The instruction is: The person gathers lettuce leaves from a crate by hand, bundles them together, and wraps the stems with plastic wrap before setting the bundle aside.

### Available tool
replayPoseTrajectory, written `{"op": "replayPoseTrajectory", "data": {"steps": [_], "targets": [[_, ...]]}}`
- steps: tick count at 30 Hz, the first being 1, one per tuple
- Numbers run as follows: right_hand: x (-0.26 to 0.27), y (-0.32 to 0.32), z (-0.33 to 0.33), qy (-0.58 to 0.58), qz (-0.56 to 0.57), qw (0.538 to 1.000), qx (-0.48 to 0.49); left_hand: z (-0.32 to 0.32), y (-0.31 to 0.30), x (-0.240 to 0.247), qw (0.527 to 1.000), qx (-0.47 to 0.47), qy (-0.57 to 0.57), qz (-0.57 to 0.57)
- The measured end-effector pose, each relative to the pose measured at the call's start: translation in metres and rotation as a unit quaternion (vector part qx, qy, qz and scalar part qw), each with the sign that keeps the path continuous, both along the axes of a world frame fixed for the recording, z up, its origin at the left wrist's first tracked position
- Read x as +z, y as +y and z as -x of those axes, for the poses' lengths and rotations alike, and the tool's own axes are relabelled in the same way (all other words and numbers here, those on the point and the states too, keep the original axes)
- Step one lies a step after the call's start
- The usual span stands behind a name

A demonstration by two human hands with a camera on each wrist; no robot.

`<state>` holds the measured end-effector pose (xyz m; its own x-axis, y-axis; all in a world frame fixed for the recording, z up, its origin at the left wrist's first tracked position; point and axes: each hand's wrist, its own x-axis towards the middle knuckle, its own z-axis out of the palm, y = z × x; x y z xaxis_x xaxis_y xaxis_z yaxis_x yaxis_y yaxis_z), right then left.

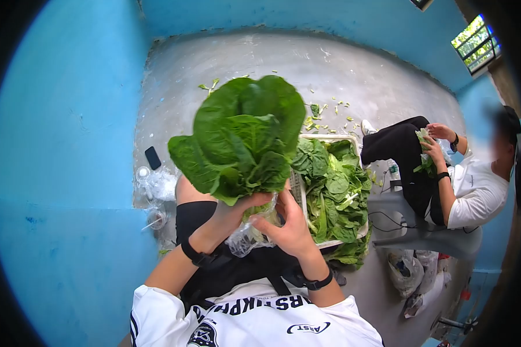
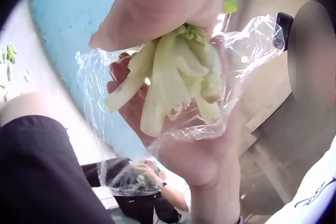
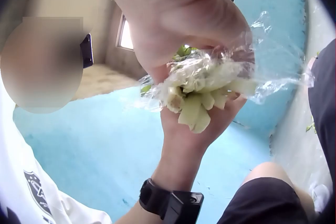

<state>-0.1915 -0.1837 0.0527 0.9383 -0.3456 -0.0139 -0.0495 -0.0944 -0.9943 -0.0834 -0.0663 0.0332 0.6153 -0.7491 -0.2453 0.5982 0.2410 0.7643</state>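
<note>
A bunch of leafy greens [image 1: 246, 136] stands upright, leaves up, between both hands in the head view. The left hand [image 1: 233, 215] curls round the base of the bunch from the left. On the other side the right hand [image 1: 289, 225] holds the base too, its thumb across the front. Clear plastic film [image 1: 244, 238] hangs round the stems below the hands. Both wrist views show the pale cut stems [image 2: 170, 79] loosely surrounded by the film, with the right hand [image 2: 194, 155] behind them. In the right wrist view the stems [image 3: 194, 111] poke out under the crumpled film.
A white crate [image 1: 362, 231] heaped with leaves stands just right of the hands. Another person [image 1: 474, 191] sits at the right, holding greens. A phone [image 1: 153, 157] and clear plastic [image 1: 159, 185] lie on the floor at the left. Leaf scraps [image 1: 315, 121] are scattered beyond the crate.
</note>
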Motion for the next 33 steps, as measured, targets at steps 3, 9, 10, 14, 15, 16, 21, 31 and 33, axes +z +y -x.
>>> {"op": "replayPoseTrajectory", "data": {"steps": [3, 9, 10, 14, 15, 16, 21, 31, 33], "targets": [[-0.006, 0.0, 0.0, 0.013, -0.129, 0.99, 0.059, -0.002, 0.0, -0.007, 0.997, -0.02, -0.077, -0.008], [-0.02, -0.004, 0.005, 0.108, -0.228, 0.965, 0.069, -0.008, 0.002, -0.002, 0.961, -0.025, -0.271, -0.042], [-0.025, -0.007, 0.007, 0.124, -0.254, 0.955, 0.086, -0.009, 0.002, -0.003, 0.951, -0.035, -0.301, -0.054], [-0.049, -0.015, 0.015, 0.147, -0.296, 0.936, 0.118, -0.011, -0.001, -0.009, 0.917, -0.073, -0.383, -0.08], [-0.053, -0.016, 0.015, 0.149, -0.298, 0.936, 0.118, -0.01, -0.002, -0.01, 0.915, -0.074, -0.387, -0.085], [-0.056, -0.02, 0.013, 0.149, -0.313, 0.929, 0.13, -0.01, -0.002, -0.01, 0.912, -0.076, -0.392, -0.091], [-0.057, -0.019, 0.006, 0.148, -0.342, 0.917, 0.141, -0.012, 0.001, -0.016, 0.917, -0.087, -0.381, -0.081], [-0.059, -0.003, 0.002, 0.099, -0.362, 0.911, 0.169, -0.014, 0.021, -0.013, 0.92, -0.156, -0.359, -0.04], [-0.057, 0.002, 0.001, 0.085, -0.361, 0.91, 0.184, -0.013, 0.029, -0.015, 0.933, -0.159, -0.315, -0.067]]}}
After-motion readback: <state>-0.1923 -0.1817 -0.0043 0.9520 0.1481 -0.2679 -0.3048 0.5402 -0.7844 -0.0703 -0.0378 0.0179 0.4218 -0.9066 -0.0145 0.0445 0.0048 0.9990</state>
